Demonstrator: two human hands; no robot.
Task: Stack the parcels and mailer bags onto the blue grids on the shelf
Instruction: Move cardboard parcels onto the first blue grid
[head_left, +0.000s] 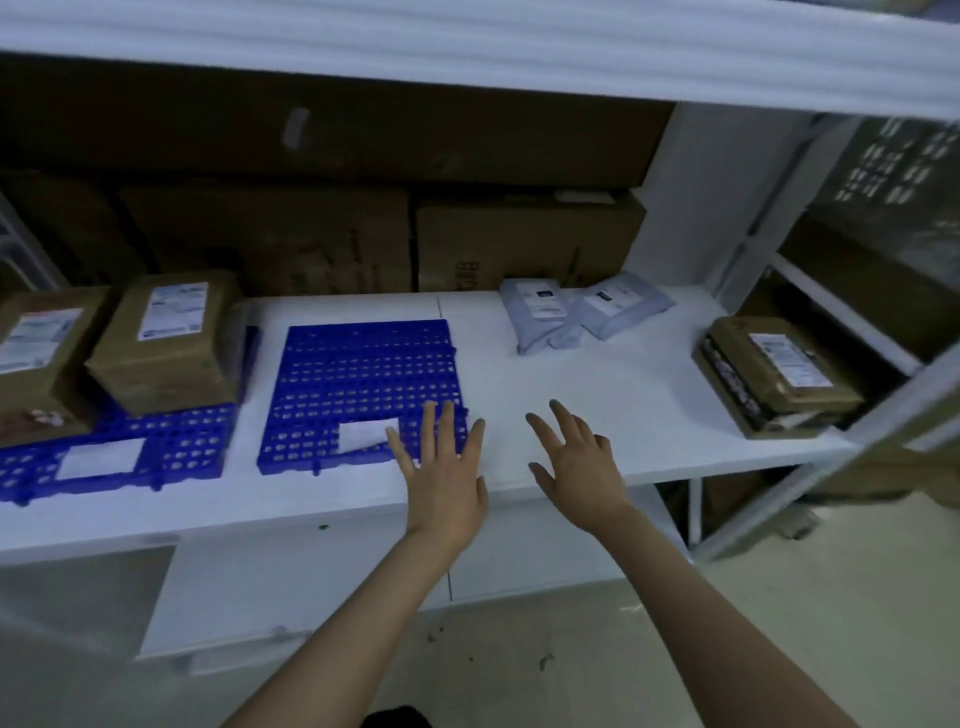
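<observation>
Two blue grids lie on the white shelf (597, 395). The middle grid (358, 374) carries only a white label. The left grid (182, 447) holds two brown parcels, one (166, 338) beside another (36, 353). Two grey mailer bags (540, 312) (623, 301) lie at the back right of the shelf. A flat brown parcel (779, 374) sits at the shelf's right end. My left hand (447, 467) is spread open over the middle grid's front right corner. My right hand (576, 462) hovers open above the bare shelf front. Neither hand holds anything.
Large cardboard boxes (519, 239) fill the back of the shelf. A white upper shelf board (467, 47) hangs overhead. A white upright post (696, 208) and metal frame (841, 322) stand at the right. Concrete floor (779, 623) lies below.
</observation>
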